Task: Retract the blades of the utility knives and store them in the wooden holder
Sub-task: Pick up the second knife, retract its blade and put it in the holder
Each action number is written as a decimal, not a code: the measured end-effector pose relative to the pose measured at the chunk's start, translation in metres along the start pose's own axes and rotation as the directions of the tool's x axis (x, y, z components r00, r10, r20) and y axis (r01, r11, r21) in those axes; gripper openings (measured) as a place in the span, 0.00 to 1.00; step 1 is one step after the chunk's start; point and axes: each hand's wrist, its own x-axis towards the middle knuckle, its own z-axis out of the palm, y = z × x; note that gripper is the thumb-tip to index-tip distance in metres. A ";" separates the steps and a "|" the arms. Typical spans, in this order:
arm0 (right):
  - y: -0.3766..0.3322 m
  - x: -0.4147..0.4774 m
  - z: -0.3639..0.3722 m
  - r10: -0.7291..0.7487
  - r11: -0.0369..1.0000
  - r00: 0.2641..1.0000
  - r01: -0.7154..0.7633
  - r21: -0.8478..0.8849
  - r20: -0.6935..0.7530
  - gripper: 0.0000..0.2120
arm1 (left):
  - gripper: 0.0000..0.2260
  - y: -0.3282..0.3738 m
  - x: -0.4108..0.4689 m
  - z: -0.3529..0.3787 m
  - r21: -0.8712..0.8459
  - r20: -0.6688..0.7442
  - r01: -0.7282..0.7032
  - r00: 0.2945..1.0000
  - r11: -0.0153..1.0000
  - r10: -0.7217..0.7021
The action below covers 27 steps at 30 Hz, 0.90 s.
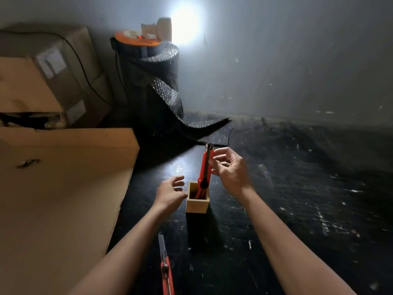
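A small square wooden holder (pixel 197 206) stands on the dark floor between my hands. A red utility knife (pixel 205 167) stands upright in it, its lower end inside the holder and its metal tip pointing up. My right hand (pixel 230 170) is beside the knife's upper part, fingertips touching its right edge, fingers loosely curled. My left hand (pixel 171 193) rests just left of the holder with fingers spread, holding nothing. A second red utility knife (pixel 165 271) lies on the floor near the bottom edge with its blade extended.
Large cardboard boxes (pixel 63 188) fill the left side. A roll of black bubble wrap (pixel 157 81) stands behind, with an orange reel (pixel 137 40) on top. A bright lamp (pixel 185 24) shines on the grey wall. Dark scuffed floor (pixel 297 188) extends right.
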 end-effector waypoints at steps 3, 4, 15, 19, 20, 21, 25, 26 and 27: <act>0.029 0.013 0.011 0.046 0.997 0.999 -0.046 -0.069 0.001 0.06 | 0.37 -0.019 0.008 0.015 0.112 0.012 0.051 0.999 0.992 -0.053; 0.039 0.016 0.015 0.056 0.994 0.998 -0.056 -0.093 -0.002 0.05 | 0.39 -0.023 0.011 0.020 0.138 0.024 0.062 0.998 0.988 -0.066; 0.102 0.028 0.054 0.145 0.901 0.988 -0.108 -0.420 0.056 0.03 | 0.40 -0.047 0.040 0.038 0.127 0.062 0.098 0.992 0.987 -0.107; 0.109 0.029 0.064 0.146 0.879 0.988 -0.105 -0.465 0.052 0.04 | 0.38 -0.057 0.043 0.039 0.068 0.074 0.066 0.995 0.995 -0.071; 0.109 0.029 0.066 0.140 0.874 0.989 -0.104 -0.474 0.042 0.05 | 0.38 -0.057 0.043 0.039 0.058 0.072 0.062 0.995 0.996 -0.066; 0.109 0.028 0.067 0.133 0.870 0.991 -0.104 -0.483 0.027 0.05 | 0.37 -0.056 0.043 0.040 0.051 0.068 0.059 0.996 0.997 -0.062; 0.106 0.025 0.068 0.100 0.869 0.995 -0.094 -0.486 -0.013 0.06 | 0.36 -0.053 0.042 0.042 0.039 0.060 0.048 0.997 0.998 -0.051; 0.103 0.025 0.066 0.089 0.869 0.996 -0.084 -0.488 -0.013 0.06 | 0.36 -0.052 0.042 0.042 0.039 0.057 0.048 0.997 0.998 -0.050; 0.101 0.023 0.064 0.078 0.867 0.997 -0.075 -0.494 -0.014 0.06 | 0.36 -0.051 0.041 0.042 0.042 0.052 0.053 0.997 0.998 -0.055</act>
